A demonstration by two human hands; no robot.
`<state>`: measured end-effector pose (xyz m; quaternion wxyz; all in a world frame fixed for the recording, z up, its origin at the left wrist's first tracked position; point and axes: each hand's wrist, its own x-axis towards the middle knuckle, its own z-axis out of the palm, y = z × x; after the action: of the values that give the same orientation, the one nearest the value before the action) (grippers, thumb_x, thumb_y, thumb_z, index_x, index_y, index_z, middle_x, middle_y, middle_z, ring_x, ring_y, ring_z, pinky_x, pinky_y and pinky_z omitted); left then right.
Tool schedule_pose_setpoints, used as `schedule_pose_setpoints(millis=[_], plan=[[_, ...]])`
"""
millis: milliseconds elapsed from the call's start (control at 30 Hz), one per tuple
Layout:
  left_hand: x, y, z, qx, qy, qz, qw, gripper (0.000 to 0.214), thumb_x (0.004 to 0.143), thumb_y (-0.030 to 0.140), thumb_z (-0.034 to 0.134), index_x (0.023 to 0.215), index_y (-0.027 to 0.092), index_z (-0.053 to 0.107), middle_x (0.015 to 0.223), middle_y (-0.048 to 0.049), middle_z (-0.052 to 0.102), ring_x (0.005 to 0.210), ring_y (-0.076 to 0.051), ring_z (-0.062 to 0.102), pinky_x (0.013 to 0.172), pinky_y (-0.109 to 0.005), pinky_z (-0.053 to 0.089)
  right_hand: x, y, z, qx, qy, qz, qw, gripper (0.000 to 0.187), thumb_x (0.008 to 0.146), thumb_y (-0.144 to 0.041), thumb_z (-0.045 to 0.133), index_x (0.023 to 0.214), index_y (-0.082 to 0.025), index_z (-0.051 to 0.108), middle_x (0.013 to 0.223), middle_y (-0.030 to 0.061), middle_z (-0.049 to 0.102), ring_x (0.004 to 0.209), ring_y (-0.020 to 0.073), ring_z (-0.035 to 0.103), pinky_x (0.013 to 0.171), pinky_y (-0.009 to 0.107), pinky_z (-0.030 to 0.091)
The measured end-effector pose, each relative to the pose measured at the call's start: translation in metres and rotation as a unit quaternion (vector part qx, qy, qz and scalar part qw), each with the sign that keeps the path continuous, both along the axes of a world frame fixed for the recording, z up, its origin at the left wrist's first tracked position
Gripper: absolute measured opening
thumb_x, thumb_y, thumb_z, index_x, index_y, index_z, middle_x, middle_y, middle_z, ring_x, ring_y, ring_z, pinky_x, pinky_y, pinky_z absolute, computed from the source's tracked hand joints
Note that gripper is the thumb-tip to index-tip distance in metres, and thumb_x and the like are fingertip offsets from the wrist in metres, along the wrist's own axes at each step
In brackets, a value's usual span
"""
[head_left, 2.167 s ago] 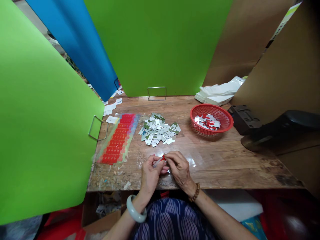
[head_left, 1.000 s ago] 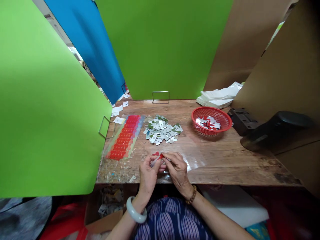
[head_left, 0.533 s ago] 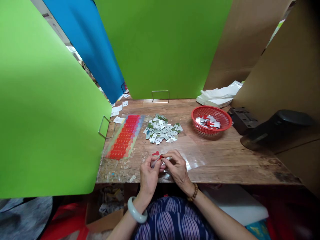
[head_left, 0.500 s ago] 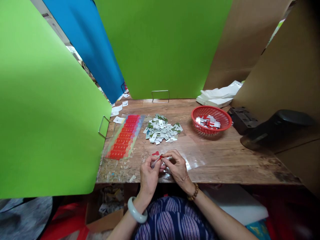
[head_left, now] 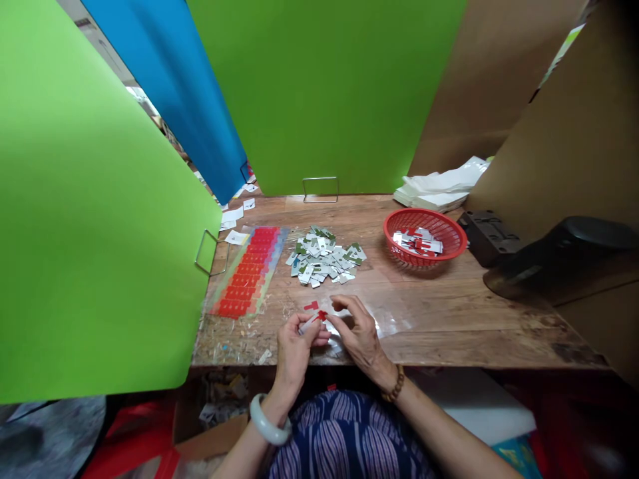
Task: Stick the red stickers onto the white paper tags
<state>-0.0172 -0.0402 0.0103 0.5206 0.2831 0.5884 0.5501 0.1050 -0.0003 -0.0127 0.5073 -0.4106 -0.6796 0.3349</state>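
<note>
The left hand (head_left: 294, 346), above the near edge of the brown wood-grain table (head_left: 474, 326), pinches a small, flat, pale piece (head_left: 308, 324) between thumb and fingers. A crumpled-looking bit of bright red film (head_left: 322, 315) sits at the end of that piece farther from the palm. The right hand (head_left: 363, 339) is loosely curled, thumb and forefinger parted; its thumb tip is right at the red film, though whether it touches cannot be told.

The piece in hand looks part-way done: red shows on it, but the film does not appear to lie flat. A loose, T-shaped piece of red film (head_left: 311, 306) lies on the table just beyond the left fingertips, apparently unused.

Toward the far edge, a heap of small, flat, silver-grey and olive-green plates (head_left: 322, 259) shows no red that can be made out, so these seem yet to be handled. Along the left edge lies a clear sheet with rows of red cut-outs (head_left: 244, 279), many of them in place. Toward the far right corner, a round, red plastic mesh basket (head_left: 452, 233) holds white-and-red pieces (head_left: 418, 241), presumably finished; by eye, fewer than the heap.
</note>
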Motion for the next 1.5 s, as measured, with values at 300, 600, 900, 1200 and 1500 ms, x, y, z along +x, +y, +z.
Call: schedule_pose_setpoints(millis=[300, 600, 900, 1200, 1500], plan=[[0.003, -0.002, -0.001, 0.024, 0.055, -0.016, 0.998, 0.024, 0.069, 0.032, 0.065, 0.080, 0.012, 0.057, 0.068, -0.0029, 0.066, 0.061, -0.016, 0.067, 0.062, -0.029, 0.054, -0.007, 0.001, -0.006, 0.025, -0.017, 0.001, 1.000, 0.010, 0.083, -0.016, 0.049, 0.079, -0.020, 0.058, 0.080, 0.0038, 0.055, 0.079, 0.0174, 0.053, 0.072, 0.032, 0.043], [-0.009, 0.006, -0.004, 0.015, 0.019, 0.015, 1.000, 0.024, 0.069, 0.031, 0.066, 0.079, 0.013, 0.054, 0.061, -0.0019, 0.066, 0.055, -0.016, 0.066, 0.060, -0.030, 0.055, -0.010, -0.008, 0.011, 0.024, -0.013, -0.004, 1.000, 0.011, 0.086, -0.015, 0.045, 0.082, -0.020, 0.054, 0.081, 0.0036, 0.054, 0.078, 0.0164, 0.052, 0.070, 0.030, 0.043], [-0.005, 0.002, -0.001, 0.031, 0.014, 0.005, 0.999, 0.024, 0.068, 0.032, 0.066, 0.079, 0.013, 0.057, 0.068, -0.0014, 0.066, 0.059, -0.015, 0.066, 0.063, -0.029, 0.055, -0.018, -0.001, -0.001, 0.032, 0.001, -0.005, 0.999, 0.014, 0.084, -0.017, 0.051, 0.087, -0.022, 0.063, 0.083, 0.0044, 0.061, 0.080, 0.0178, 0.055, 0.072, 0.032, 0.045], [0.000, 0.000, -0.001, 0.041, 0.078, 0.001, 0.996, 0.019, 0.073, 0.031, 0.062, 0.079, 0.014, 0.057, 0.067, -0.0013, 0.066, 0.060, -0.015, 0.065, 0.063, -0.028, 0.053, -0.020, 0.001, -0.007, 0.052, -0.054, -0.017, 0.997, 0.013, 0.084, -0.014, 0.043, 0.078, -0.020, 0.053, 0.077, 0.0042, 0.054, 0.076, 0.0180, 0.049, 0.070, 0.033, 0.041], [0.006, -0.004, -0.002, 0.078, 0.291, 0.013, 0.954, 0.012, 0.078, 0.029, 0.054, 0.081, 0.019, 0.061, 0.072, -0.0032, 0.066, 0.064, -0.016, 0.063, 0.063, -0.024, 0.046, -0.020, -0.007, -0.013, -0.037, -0.014, -0.008, 0.999, 0.012, 0.087, -0.016, 0.038, 0.079, -0.020, 0.045, 0.078, 0.0026, 0.050, 0.074, 0.0161, 0.049, 0.067, 0.029, 0.041]])
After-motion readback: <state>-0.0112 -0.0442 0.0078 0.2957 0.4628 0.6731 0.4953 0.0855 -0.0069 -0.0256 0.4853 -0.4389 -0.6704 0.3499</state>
